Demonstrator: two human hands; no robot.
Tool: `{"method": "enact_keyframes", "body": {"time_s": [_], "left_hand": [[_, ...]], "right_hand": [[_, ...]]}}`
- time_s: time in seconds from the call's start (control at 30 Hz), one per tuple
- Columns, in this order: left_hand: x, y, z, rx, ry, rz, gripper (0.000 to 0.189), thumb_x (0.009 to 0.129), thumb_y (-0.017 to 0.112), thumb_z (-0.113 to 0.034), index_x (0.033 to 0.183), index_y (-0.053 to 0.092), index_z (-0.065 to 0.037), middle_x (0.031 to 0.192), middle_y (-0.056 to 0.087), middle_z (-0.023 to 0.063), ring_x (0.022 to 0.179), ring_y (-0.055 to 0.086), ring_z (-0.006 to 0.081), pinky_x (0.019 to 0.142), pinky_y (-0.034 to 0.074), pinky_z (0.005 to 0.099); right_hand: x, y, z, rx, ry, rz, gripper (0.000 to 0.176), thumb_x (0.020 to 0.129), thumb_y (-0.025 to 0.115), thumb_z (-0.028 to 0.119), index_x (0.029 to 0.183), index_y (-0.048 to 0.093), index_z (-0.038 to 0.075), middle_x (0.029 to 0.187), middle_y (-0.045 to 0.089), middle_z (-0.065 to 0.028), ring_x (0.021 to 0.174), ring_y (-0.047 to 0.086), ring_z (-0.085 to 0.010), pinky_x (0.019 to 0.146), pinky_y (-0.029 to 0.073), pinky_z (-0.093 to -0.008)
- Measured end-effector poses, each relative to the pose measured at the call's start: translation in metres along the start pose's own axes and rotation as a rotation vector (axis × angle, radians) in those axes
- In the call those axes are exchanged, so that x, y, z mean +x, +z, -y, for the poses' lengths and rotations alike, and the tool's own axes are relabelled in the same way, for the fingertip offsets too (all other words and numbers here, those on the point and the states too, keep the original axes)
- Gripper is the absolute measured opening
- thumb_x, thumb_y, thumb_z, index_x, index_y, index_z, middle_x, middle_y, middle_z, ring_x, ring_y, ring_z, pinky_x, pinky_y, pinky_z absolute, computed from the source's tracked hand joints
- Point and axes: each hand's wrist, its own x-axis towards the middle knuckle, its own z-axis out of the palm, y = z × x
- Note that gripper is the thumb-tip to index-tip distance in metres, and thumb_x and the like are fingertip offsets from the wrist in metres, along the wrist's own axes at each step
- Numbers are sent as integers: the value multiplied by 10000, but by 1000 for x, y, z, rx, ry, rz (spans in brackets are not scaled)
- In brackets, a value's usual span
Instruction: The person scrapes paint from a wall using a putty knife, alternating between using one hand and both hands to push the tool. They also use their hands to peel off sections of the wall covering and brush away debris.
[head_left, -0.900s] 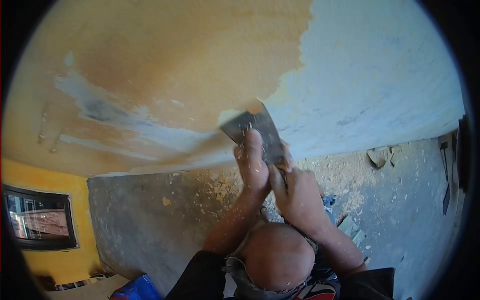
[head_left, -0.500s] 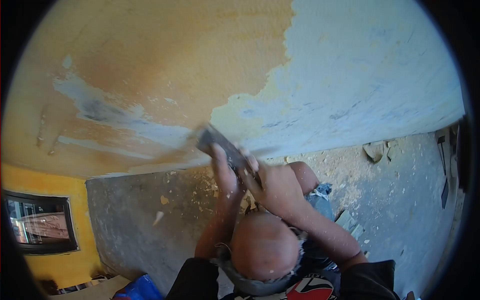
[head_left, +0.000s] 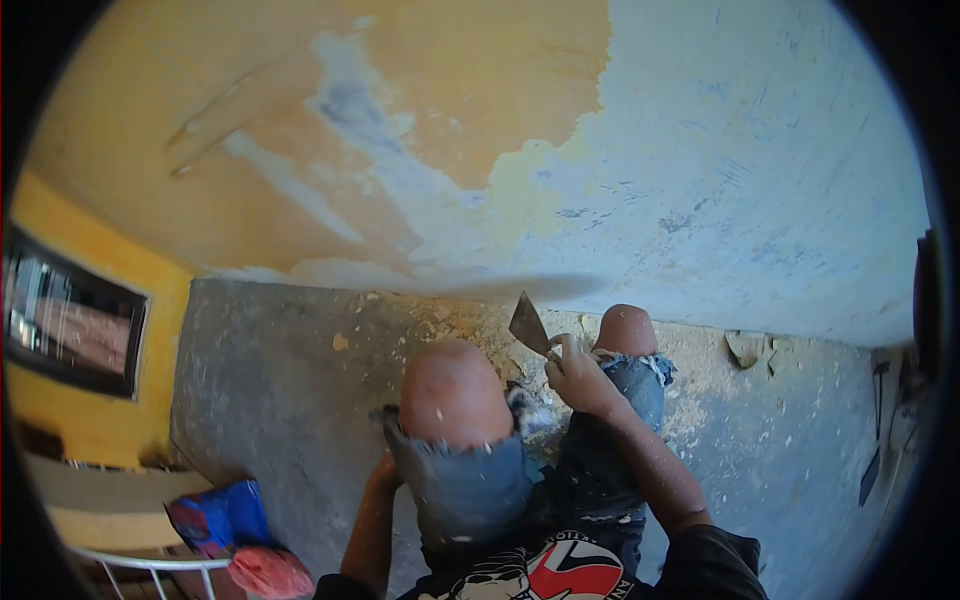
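My right hand [head_left: 578, 378] is closed around the handle of a paint scraper [head_left: 527, 322], whose triangular blade points up in front of the wall's foot. Only the back part of my left hand [head_left: 384, 472] shows beside my bent left knee; its fingers are hidden behind the leg. The wall [head_left: 480, 130] carries orange-yellow paint on the left and a bare, pale bluish surface on the right. Pale patches also cut through the yellow area.
Paint flakes [head_left: 455, 322] litter the grey floor [head_left: 290, 400] along the wall. A dark-framed window [head_left: 135, 345] is set in the yellow wall at left. Blue and red bags [head_left: 270, 572] lie at lower left, near a white metal rail [head_left: 150, 562]. Larger peeled pieces [head_left: 740, 350] lie at right.
Both hands were together on the scraper at the wall. My left hand has let go and dropped beside my knee; my right has lowered the scraper. The view has turned and my knees are lower.
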Motion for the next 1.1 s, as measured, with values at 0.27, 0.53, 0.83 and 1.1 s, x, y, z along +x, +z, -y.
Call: {"method": "enact_keyframes", "body": {"time_s": [0.27,0.53,0.83,1.1], "left_hand": [[-130,76,-81,-80,1038,-483,513,1043,334,-334,1344,494,49,1357,534,227,1278,502,294,1126,325,417],[6,156,-56,-7,419,-216,426,931,536,-267,1280,555,-22,1048,695,147,975,659,227,883,517,358],[142,257,48,-600,-318,326,1221,686,552,-885,1482,273,-2,1290,505,161,1093,586,295,932,476,516],[235,259,89,-737,-296,132,643,797,708,-591,1069,559,-28,815,540,74,729,548,185,654,468,332]], "right_hand": [[-18,-37,29,137,11,293,320,981,542,294,967,627,-14,716,668,-117,634,632,-229,648,500,-372],[-1,-8,-4,-124,28,228,288,968,465,199,1133,554,-20,927,670,-258,824,663,-372,768,519,-448],[11,-98,34,-702,-176,268,260,982,436,190,983,544,-46,889,643,-290,870,603,-500,781,475,-544],[45,-39,24,-506,169,169,317,976,415,160,1210,529,-20,1085,631,-326,1039,596,-494,893,463,-535]]}}
